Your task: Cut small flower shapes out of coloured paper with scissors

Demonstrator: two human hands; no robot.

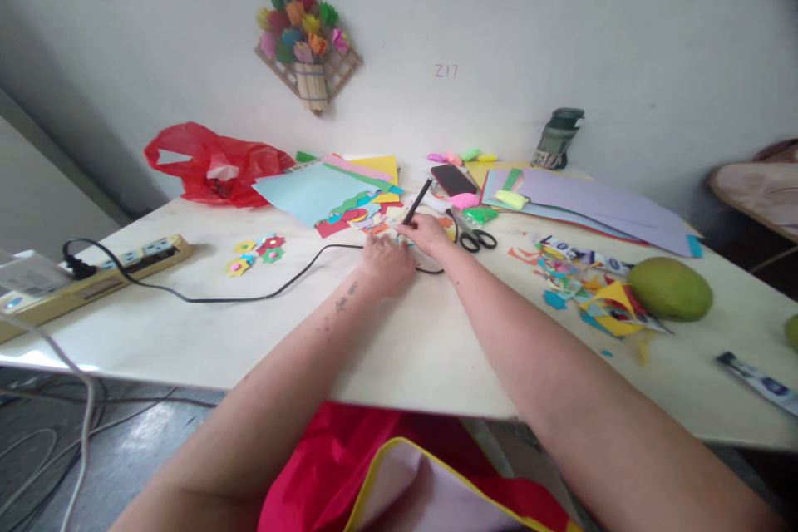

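In the middle of the table my right hand [427,233] grips a slim black pen [418,201], tilted with its upper end away from me. Close against it, my left hand [387,263] rests low on the tabletop, fingers bent and bunched; what lies under them is mostly hidden. Just beyond both hands is a pile of coloured paper pieces [358,214]. A black-handled pair of scissors [478,240] lies to the right of my right hand. Several small paper flowers [273,248] with round centres sit to the left.
A black cord [230,300] runs from the power strip [134,268] to my hands. Coloured sheets [312,187], a red plastic bag [218,170], a phone [454,180] and a bottle [558,139] stand or lie behind. Paper scraps [602,299] and a green mango-like fruit [670,288] are at right.
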